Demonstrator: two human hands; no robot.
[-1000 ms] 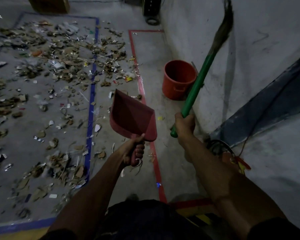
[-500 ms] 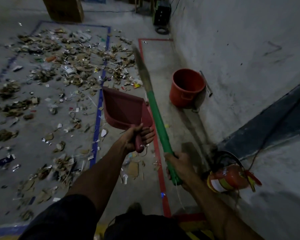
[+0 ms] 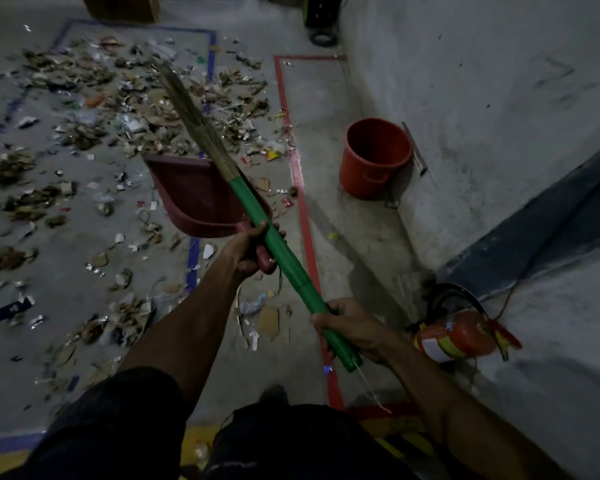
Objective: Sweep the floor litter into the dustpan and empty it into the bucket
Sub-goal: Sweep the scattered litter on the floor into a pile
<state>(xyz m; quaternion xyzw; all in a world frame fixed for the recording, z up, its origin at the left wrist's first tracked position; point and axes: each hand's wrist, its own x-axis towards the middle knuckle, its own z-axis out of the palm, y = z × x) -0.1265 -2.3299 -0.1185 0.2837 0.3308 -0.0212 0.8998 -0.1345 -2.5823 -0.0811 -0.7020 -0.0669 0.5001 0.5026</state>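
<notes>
Litter [image 3: 125,133] covers the concrete floor [image 3: 343,244] well to the left of the bucket [image 3: 374,157]: scraps of cardboard, paper, foil and wrappers, thickest inside the blue tape outline [image 3: 194,258], with a thinner trail reaching the red tape line [image 3: 303,216] that runs between the mess and the bucket. The bucket itself is orange, stands upright against the grey wall [image 3: 482,81], and looks dark inside; what it holds I cannot make out.

The person stands on the near side of the bucket, both arms out. The left hand [image 3: 246,251] is clenched round the handle of a dark red dustpan [image 3: 194,195], which is held up off the floor, its mouth pointing away toward the litter. The pan looks bare of scraps. The right hand [image 3: 347,327] grips the low end of the broom [image 3: 278,247] by its green handle; the shaft slants up and away from the bucket, crossing in front of the dustpan and the left hand, and the straw bristles are raised over the litter rather than resting on it.

Nearer than the bucket, along the same wall, a red fire extinguisher [image 3: 461,334] lies on its side.
</notes>
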